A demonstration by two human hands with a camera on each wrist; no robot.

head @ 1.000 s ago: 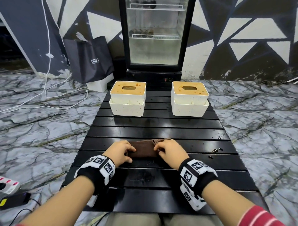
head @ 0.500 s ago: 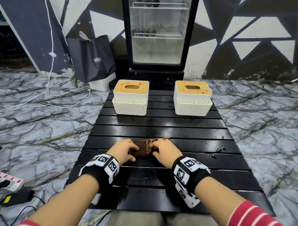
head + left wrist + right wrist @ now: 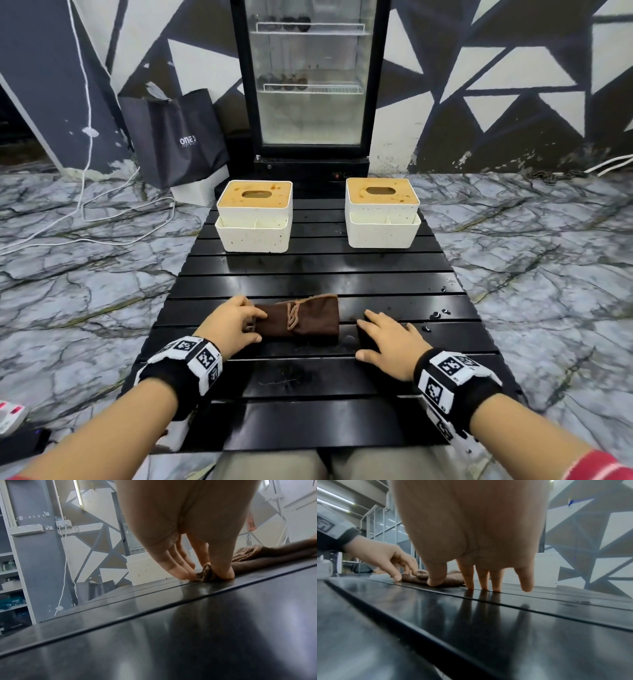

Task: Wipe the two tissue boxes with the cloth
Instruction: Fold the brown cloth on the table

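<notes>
- Broadly, a marble-patterned floor (image 3: 85,274) spreads to the left and right, and a glass-door fridge (image 3: 310,78) stands at the far end against a wall painted in black and white triangles.
- A black slatted bench (image 3: 315,383) runs from the near edge out toward the fridge and carries everything for the task.
- A dark paper bag (image 3: 174,137) leans on the wall to the left of the fridge, with white cables trailing over the floor beside it.
- The left tissue box (image 3: 255,219) sits at the far left of the bench, cream with an orange-stained top and an oval slot.
- The right tissue box (image 3: 382,214) sits at the far right, well apart from the first and stained the same way.
- The brown cloth (image 3: 301,318) lies folded on the near middle of the bench, between the two hands and well short of both boxes.
- The left hand (image 3: 233,322) is at the cloth's left end; its grip pinches that edge between thumb and fingertips (image 3: 185,573).
- The right hand (image 3: 387,339) rests just right of the cloth, apart from it, its grip spread with straight fingers (image 3: 482,580) touching the bench.
- A few small dark specks lie on the slats to the right of that hand.
</notes>
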